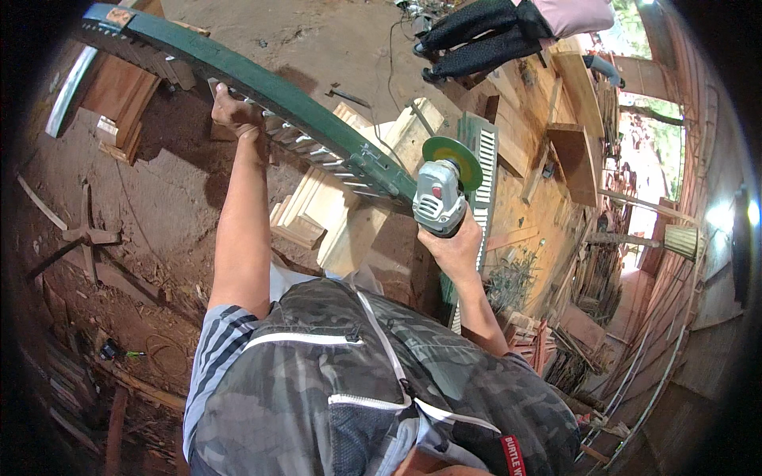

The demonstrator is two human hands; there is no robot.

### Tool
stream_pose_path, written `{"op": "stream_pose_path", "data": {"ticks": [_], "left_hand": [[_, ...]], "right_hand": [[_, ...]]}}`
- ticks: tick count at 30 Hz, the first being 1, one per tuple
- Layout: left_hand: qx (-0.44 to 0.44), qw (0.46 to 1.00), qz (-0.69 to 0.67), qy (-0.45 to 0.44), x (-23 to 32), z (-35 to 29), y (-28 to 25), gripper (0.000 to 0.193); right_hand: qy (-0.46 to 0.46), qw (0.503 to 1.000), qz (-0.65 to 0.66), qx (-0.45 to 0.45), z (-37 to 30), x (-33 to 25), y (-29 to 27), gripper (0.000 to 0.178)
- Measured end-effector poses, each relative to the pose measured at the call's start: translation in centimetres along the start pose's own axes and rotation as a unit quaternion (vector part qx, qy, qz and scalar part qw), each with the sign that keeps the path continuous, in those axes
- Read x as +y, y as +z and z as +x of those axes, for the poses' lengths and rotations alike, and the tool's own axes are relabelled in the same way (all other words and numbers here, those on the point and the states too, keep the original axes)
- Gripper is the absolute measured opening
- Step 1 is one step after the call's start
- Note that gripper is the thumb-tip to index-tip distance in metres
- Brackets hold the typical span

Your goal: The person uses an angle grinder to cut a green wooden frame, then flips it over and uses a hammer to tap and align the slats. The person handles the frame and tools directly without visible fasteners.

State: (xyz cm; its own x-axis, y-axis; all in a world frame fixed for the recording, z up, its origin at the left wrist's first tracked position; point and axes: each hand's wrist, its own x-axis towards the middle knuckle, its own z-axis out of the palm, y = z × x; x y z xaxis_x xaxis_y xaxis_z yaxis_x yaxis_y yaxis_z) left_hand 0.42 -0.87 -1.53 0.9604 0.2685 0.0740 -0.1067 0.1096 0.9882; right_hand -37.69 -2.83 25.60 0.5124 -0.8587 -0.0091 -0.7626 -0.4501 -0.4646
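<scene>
My right hand (459, 247) is wrapped round the grey body of an angle grinder (439, 194). Its green and yellow disc (451, 161) points up and away from me, near the right end of a long green louvered shutter (294, 103). That shutter slants from the far left toward the middle, with pale slats along its near side. With bent fingers, my left hand (236, 113) grips the shutter's slatted near side; part of its fingers is hidden. A second green slatted panel (482, 151) stands just right of the grinder.
Stacked pale timber (337, 210) lies beneath the shutter, and wood blocks (125, 107) are at the left. A hammer (349, 97) rests on the dirt floor. At the far right of centre stands another person in dark trousers (484, 36). A cable (389, 67) runs across the ground.
</scene>
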Motion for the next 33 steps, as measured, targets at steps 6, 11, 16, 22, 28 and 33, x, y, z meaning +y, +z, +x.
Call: {"op": "stream_pose_path", "data": {"ticks": [6,11,16,22,28,33], "left_hand": [[-0.008,0.999,-0.01,-0.033,0.6,0.2,-0.1,0.041],[-0.001,0.997,-0.041,-0.07,2.0,-0.2,0.1,0.041],[0.009,0.996,-0.063,-0.067,2.2,-0.4,0.0,0.041],[0.015,0.995,-0.066,-0.072,2.0,-0.3,0.1,0.044],[0.008,0.992,-0.06,-0.109,2.8,-0.3,0.0,0.046],[0.008,0.992,-0.054,-0.118,4.0,-0.3,0.0,0.046]], "right_hand": [[-0.022,0.996,-0.062,-0.054,-0.4,0.3,0.8,0.064],[-0.047,0.992,-0.091,-0.077,-0.3,-0.6,2.2,0.072],[-0.028,0.989,-0.113,-0.091,0.1,-1.6,2.5,0.067],[-0.039,0.988,-0.116,-0.097,0.5,-2.2,2.5,0.062],[-0.056,0.988,-0.117,-0.082,0.4,-3.0,2.6,0.059],[-0.034,0.985,-0.147,-0.083,0.2,-2.9,2.9,0.062]]}}
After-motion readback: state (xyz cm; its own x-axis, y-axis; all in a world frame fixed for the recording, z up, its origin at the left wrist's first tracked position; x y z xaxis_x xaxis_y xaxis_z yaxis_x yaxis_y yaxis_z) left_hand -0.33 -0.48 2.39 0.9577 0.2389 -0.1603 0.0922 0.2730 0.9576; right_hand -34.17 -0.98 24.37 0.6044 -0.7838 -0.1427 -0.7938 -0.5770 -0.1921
